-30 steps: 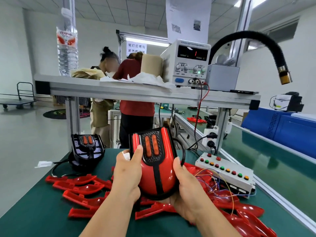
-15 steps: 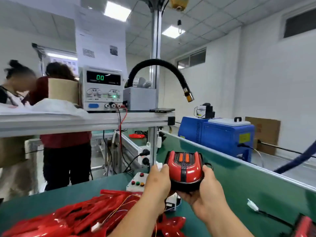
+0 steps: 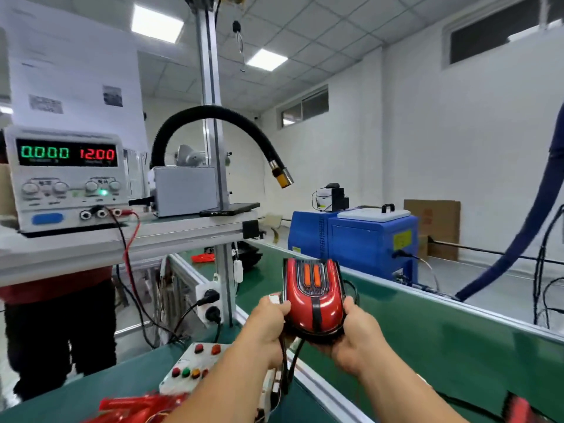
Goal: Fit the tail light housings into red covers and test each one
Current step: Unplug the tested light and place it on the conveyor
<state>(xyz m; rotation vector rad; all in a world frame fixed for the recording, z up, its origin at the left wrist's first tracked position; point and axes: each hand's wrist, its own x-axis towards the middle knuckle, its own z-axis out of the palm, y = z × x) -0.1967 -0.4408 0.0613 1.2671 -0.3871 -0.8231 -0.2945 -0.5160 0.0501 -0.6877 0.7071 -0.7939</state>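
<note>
Nearest to the camera, at the bottom left, lies a blurred heap of loose red plastic covers (image 3: 137, 407) on the green bench mat (image 3: 61, 401). Just behind it stands a white control box with red, green and orange push buttons (image 3: 192, 366).

Above the gap between the bench and the green conveyor belt (image 3: 427, 340), both hands hold one assembled tail light, a glossy red cover with a black housing and two orange lenses (image 3: 312, 296). The left hand (image 3: 268, 323) is closed on its left edge, thumb on top. The right hand (image 3: 355, 338) is cupped under its right side, fingers curled around the black rim. Black wires (image 3: 285, 364) hang from the unit, down between the forearms.

What could go wrong, in my judgement: the hanging wires may catch on the bench edge or the control box when the unit is carried over, and this could pull the plug or tip the unit from the hands. The glossy cover could also slip, because only its edges are held.

Farther away, on the metal shelf, the white bench power supply (image 3: 68, 178) shows 0.000 and 12.00, so it seems no current flows now. Beyond the belt stands a blue machine cabinet (image 3: 366, 242). No open container shows its contents.
</note>
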